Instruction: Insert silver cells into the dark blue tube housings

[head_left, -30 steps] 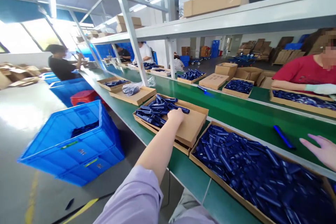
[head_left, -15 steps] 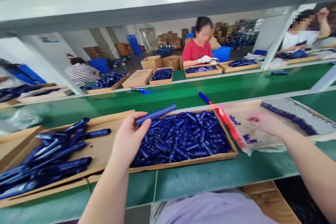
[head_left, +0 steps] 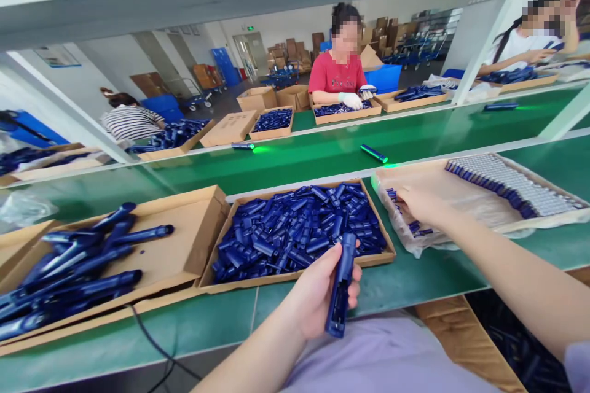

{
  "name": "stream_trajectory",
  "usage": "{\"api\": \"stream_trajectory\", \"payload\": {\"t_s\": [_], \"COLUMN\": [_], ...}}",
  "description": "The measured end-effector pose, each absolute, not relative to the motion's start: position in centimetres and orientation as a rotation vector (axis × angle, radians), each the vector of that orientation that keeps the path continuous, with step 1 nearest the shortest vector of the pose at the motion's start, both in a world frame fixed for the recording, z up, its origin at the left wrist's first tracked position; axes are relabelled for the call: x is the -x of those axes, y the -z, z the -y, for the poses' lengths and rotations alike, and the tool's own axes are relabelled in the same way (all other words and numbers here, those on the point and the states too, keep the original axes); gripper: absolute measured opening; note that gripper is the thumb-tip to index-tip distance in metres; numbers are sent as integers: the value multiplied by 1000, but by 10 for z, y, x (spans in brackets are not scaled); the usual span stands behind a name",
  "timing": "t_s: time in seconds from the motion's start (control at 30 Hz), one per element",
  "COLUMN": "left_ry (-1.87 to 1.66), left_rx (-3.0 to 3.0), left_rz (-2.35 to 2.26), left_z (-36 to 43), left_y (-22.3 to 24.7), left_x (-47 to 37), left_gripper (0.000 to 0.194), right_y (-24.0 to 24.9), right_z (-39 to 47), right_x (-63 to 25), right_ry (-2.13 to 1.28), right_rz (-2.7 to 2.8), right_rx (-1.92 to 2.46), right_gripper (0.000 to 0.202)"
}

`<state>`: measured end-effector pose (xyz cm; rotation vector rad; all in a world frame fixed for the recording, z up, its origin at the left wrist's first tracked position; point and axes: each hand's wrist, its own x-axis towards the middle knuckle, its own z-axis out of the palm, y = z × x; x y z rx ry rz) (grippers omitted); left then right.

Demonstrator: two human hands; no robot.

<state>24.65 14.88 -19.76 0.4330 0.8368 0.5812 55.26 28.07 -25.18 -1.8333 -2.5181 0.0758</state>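
Observation:
Upright in my left hand (head_left: 318, 291) is a dark blue plastic tube housing (head_left: 341, 288), its open slot facing me, with my fingers wrapped round it. Below and left of that tube's top end is a cardboard tray of small blue plastic covers (head_left: 295, 227). My right hand (head_left: 421, 204) reaches into the plastic-lined tray (head_left: 415, 175), fingertips closed together at a few small dark blue pieces (head_left: 417, 227) along its left side. What those fingertips hold, if anything, is hidden. Rows of silver cylindrical cells (head_left: 520, 181) with blue ends fill the same tray's right side.
At left, a cardboard box holds longer blue tubes (head_left: 92, 258). On the green conveyor belt (head_left: 304, 156) lie tubes with green lights, including one lit tube (head_left: 373, 153). A co-worker in red (head_left: 338, 73) sits opposite. A black cable (head_left: 152, 341) hangs over the front edge.
My left hand has brought the tube from above the covers down toward me and turned it upright. My right hand has moved left to the small pieces. The belt lights went from blue and red to green.

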Motion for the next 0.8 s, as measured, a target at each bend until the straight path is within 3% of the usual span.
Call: {"api": "stream_trajectory", "payload": {"t_s": [0.23,0.37,0.57,0.8], "left_ry": [-673,-769,-890,-965], "left_rx": [-364,-262,-134,-188], "left_rz": [-806,-823,-767,-737], "left_z": [-160,-162,-160,-156], "left_y": [189,188,191,191], "left_x": [-249,-248,-250,-248], "left_gripper": [33,35,32,31], "right_y": [254,236,192,202], "right_z": [-286,-270,-163,-136], "right_x": [-550,-543,-461,-401], "right_ry": [-26,44,-132,-40], "right_rz": [2523,2416,2081,2178], "right_rx": [1846,1837,1159,823], "right_gripper": [27,36,21,13]}}
